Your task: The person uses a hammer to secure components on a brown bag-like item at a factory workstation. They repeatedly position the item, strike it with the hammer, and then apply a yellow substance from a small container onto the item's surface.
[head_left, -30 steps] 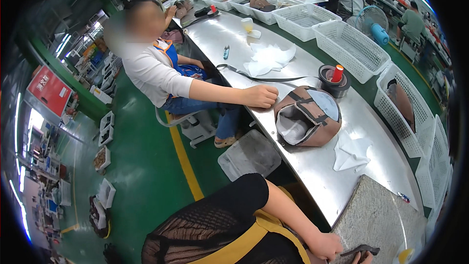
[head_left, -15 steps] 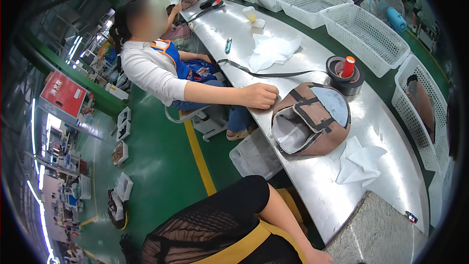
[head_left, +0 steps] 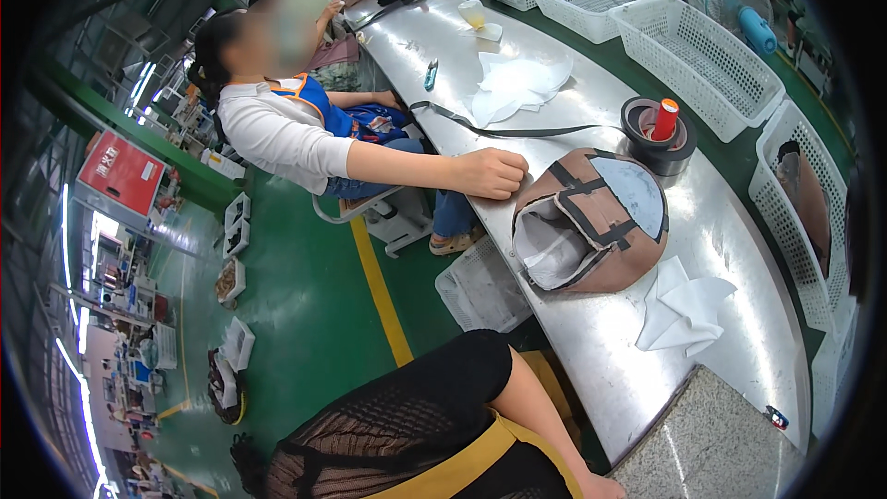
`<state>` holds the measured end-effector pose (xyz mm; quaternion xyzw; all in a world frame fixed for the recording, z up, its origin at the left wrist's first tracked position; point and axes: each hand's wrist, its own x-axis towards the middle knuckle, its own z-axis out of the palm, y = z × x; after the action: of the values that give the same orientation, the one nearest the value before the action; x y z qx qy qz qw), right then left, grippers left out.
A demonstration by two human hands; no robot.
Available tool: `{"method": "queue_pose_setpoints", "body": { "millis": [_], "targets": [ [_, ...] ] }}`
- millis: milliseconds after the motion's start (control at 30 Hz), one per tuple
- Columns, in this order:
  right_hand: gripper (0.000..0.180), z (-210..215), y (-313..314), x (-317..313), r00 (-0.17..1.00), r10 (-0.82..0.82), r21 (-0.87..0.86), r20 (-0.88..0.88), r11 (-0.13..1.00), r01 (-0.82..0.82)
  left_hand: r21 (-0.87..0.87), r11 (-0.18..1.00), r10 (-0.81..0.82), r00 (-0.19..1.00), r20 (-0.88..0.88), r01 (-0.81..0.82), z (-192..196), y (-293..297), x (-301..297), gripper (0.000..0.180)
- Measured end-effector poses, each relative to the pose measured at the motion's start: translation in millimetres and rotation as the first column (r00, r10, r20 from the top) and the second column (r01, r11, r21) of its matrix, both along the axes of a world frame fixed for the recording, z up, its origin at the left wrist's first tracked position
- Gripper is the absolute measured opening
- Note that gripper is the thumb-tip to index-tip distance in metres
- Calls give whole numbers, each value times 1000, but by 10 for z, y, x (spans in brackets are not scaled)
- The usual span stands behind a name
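My left forearm comes out of a black sleeve at the lower edge. Only part of my left hand [head_left: 599, 486] shows, beside a grey speckled slab [head_left: 707, 448] on the table; its fingers are cut off by the frame. My right hand is outside the picture. Farther up the table lies a brown, rounded sewn piece [head_left: 637, 254] with black strips and a white lining. Crumpled white sheet material [head_left: 684, 307] lies between it and the slab. A seated co-worker's hand [head_left: 499, 174] rests loosely curled at the table edge beside the brown piece.
Black tape rolls [head_left: 673, 159] hold a red spool [head_left: 665, 118]. A black strap [head_left: 517, 133], white sheets [head_left: 517, 88] and a teal cutter [head_left: 431, 75] lie farther up the metal table. White perforated baskets [head_left: 698, 60] line its far side. A small dark-and-red object [head_left: 776, 418] lies by the slab.
The co-worker's head and upper body have shifted slightly to the left. My left arm and the things on the table keep nearly the same places.
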<state>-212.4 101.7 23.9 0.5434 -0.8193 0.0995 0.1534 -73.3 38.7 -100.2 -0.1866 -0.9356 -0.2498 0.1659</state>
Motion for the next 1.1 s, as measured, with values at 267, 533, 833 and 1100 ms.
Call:
{"method": "queue_pose_setpoints", "body": {
  "millis": [267,533,833,1100],
  "targets": [
    [32,17,-8,25,999,8,-16,38,1000,-8,49,998,32,999,-32,-30,-7,13,35,20],
    [33,7,10,23,1000,-5,16,3,1000,5,43,999,28,999,15,-29,-4,36,24,20],
    [34,-47,39,-21,999,-5,3,48,1000,5,62,997,41,999,11,-42,-23,38,18,20],
    [34,-11,11,6,999,-15,3,47,1000,15,61,997,51,999,-7,-50,-20,43,9,21]
  ]
}}
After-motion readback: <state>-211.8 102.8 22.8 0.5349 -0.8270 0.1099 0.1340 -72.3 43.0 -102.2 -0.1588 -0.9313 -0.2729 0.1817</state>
